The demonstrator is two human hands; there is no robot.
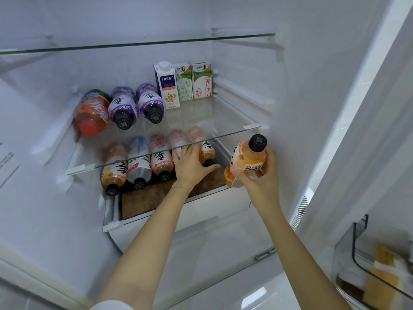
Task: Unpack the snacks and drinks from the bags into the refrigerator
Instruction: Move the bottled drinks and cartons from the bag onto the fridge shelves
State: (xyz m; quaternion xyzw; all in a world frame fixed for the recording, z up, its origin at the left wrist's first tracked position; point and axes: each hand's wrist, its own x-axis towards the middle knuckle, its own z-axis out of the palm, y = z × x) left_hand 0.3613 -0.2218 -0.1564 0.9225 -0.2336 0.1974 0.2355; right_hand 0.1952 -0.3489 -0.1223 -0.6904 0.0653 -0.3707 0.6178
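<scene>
I look into an open refrigerator. My right hand [262,170] grips an orange drink bottle [247,161] with a black cap, held upright just in front of the lower shelf's right end. My left hand [190,162] reaches under the glass shelf [234,132] and rests on a pink bottle [178,151] lying in a row of several bottles [138,164], beside an orange bottle [206,153]. On the glass shelf lie a red bottle [92,113] and two purple bottles [136,106], with three milk cartons [183,82] standing behind them.
A second glass shelf [138,44] spans the top. The lower shelf has a brown surface [145,201] with a white drawer front below. At the right, a clear door bin [377,260] holds yellowish packages. White fridge walls close in on both sides.
</scene>
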